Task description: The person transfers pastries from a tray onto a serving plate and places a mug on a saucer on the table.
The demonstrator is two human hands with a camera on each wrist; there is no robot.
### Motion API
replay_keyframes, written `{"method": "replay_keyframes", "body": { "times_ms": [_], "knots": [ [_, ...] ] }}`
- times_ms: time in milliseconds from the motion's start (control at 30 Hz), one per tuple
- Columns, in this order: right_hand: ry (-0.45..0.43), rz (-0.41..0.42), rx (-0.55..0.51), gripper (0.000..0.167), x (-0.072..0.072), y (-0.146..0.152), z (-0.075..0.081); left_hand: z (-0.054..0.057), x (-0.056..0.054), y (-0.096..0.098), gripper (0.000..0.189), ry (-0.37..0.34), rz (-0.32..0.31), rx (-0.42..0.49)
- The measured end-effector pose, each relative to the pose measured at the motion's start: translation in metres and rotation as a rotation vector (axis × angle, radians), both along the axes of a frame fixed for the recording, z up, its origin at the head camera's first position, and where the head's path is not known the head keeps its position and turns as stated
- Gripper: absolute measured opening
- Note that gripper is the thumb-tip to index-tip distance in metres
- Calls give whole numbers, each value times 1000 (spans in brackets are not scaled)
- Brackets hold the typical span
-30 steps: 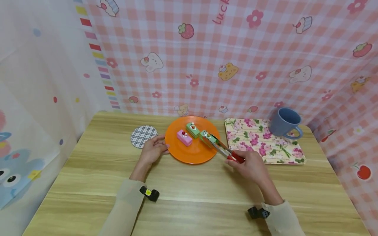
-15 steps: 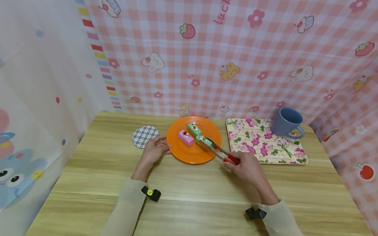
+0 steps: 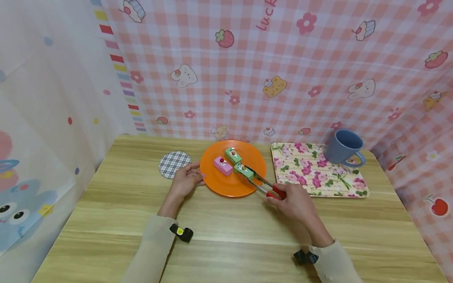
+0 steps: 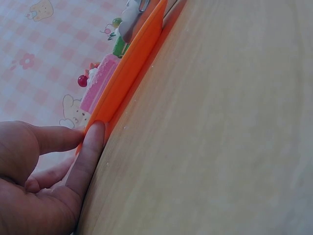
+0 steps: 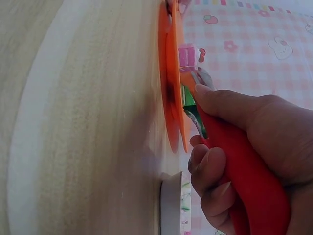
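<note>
You have your right hand (image 3: pixel 295 202) wrapped around the red handles of a pair of metal tongs (image 3: pixel 262 188), fingers curled under and thumb laid along the upper side in the right wrist view. The tongs reach in over the near right rim of the orange plate (image 3: pixel 226 186), their arms spread only partway and lying along either side of the nearer green cake piece (image 3: pixel 243 171); you cannot tell from these views whether the tips press on it or merely flank it. That piece lies on the plate, right of its middle. The farther green cake piece (image 3: pixel 232 155) sits just beyond it toward the table's back edge, the two lying end to end, and the pink cake piece (image 3: pixel 222 165) lies just left of both, its red cherry topping uppermost. Your left hand (image 3: pixel 184 181) pinches the plate's left rim between thumb and finger, a narrow hold with the rim between them. The plate rests on the wooden table (image 3: pixel 226 243) near the middle of its back edge. Between it and the back left corner lies a round checked coaster (image 3: pixel 174 164). Toward the back right corner lies a floral tray (image 3: pixel 293 173), with a blue mug (image 3: pixel 341 147) upright on its own back right corner.
</note>
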State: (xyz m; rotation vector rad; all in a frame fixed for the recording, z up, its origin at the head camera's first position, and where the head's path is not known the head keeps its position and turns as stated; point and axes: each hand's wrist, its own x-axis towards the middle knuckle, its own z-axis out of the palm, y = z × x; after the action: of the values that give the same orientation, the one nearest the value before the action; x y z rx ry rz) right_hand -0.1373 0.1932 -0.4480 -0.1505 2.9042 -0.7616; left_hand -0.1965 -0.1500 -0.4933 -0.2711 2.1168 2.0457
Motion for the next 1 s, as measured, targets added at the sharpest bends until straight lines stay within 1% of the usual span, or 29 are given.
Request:
{"method": "replay_keyframes", "body": {
  "times_ms": [133, 333, 467, 533, 633, 700, 833, 1000],
  "knots": [
    [2, -7, 3, 55, 1, 0, 1, -1, 0, 0, 52, 4, -5, -4],
    [8, -10, 9, 63, 3, 1, 3, 2, 0, 1, 53, 7, 2, 0],
    [-1, -13, -8, 64, 3, 2, 4, 1, 1, 1, 53, 1, 7, 1],
    [-10, -21, -18, 60, 2, 3, 5, 0, 1, 0, 53, -2, 7, 2],
    [-13, -28, -29, 47, 2, 5, 6, 0, 0, 0, 53, -8, 7, -1],
    [-6, -26, -32, 42, 2, 6, 6, 0, 0, 0, 53, -12, 7, -5],
    [28, -15, -49, 38, 4, 9, 5, 0, 0, -1, 52, -26, 11, -8],
    [67, -14, -74, 39, 5, 14, 4, 1, 0, 0, 52, -32, 9, -15]
  ]
}}
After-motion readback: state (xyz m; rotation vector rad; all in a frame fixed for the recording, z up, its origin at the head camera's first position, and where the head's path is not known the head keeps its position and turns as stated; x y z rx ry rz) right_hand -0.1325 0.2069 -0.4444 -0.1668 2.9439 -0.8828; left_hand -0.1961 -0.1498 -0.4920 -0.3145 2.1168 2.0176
